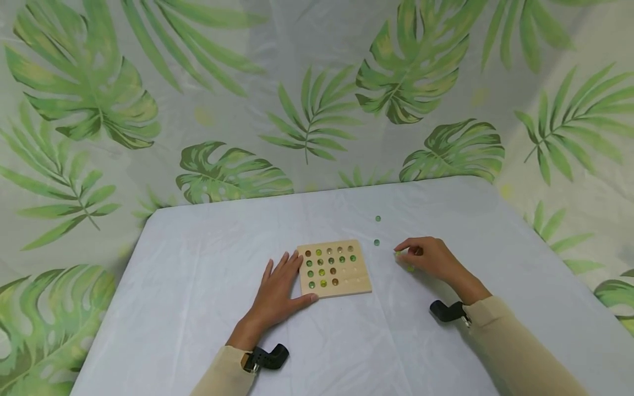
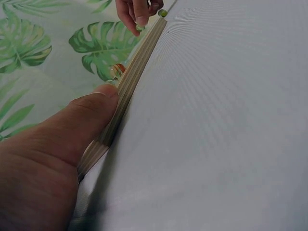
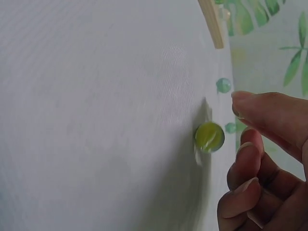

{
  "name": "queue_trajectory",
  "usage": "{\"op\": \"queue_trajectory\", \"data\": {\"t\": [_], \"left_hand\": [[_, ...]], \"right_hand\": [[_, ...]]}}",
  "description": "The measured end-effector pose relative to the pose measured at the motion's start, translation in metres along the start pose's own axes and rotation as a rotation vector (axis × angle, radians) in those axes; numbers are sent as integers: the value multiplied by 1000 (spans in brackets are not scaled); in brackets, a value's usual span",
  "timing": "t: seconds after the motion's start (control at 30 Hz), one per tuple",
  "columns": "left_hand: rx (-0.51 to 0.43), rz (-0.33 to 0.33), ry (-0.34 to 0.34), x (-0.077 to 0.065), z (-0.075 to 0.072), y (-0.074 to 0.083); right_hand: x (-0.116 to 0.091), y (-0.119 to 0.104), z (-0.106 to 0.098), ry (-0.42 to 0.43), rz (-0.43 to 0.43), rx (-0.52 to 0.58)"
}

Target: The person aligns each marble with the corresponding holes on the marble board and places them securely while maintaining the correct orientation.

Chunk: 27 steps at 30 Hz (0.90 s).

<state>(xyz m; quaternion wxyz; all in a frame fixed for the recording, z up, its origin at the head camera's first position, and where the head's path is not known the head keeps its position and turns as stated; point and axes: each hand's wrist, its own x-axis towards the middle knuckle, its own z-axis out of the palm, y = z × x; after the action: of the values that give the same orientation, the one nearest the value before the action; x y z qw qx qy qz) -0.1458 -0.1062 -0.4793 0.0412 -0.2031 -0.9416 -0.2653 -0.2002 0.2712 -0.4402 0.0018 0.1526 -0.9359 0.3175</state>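
A wooden board point(image 1: 354, 276) with rows of round hollows lies on the table, many of them filled with glass marbles; the hollows at its lower right are bare. My left hand point(image 1: 277, 297) rests along the board's left side, fingers spread straight and the thumb on the near edge. To the right of the board, my right hand point(image 1: 436, 261) pinches a yellow-green marble point(image 2: 139, 28) at its fingertips, just above the table. Below that hand another yellow-green marble point(image 3: 210, 137) lies on the cloth. In the right wrist view the pinched marble is mostly hidden by the fingers.
Two green marbles point(image 1: 377, 242) lie loose beyond the board's right side, one farther back than the other. White cloth point(image 1: 198, 264) covers the table. Behind its far edge hangs a leaf-printed curtain point(image 1: 317, 126).
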Motion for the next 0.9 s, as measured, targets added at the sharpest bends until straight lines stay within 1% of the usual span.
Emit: {"op": "queue_trajectory", "data": {"t": [0.2,0.4,0.6,0.73,0.9], "left_hand": [[-7,-2,-4,-1,1,0],[-5,-3,-5,0,0,0],[-14,-8,-17,-1,0,1],[-9,-3,-13,0,-2,0],[-6,-4,-16,0,-1,-1]], "right_hand": [[4,-9,6,-17,-9,5],[6,-23,14,-35,-10,44],[10,-34,20,-51,-39,57],[13,-43,25,-66,-65,77],[16,-54,33,-93,-74,97]]}}
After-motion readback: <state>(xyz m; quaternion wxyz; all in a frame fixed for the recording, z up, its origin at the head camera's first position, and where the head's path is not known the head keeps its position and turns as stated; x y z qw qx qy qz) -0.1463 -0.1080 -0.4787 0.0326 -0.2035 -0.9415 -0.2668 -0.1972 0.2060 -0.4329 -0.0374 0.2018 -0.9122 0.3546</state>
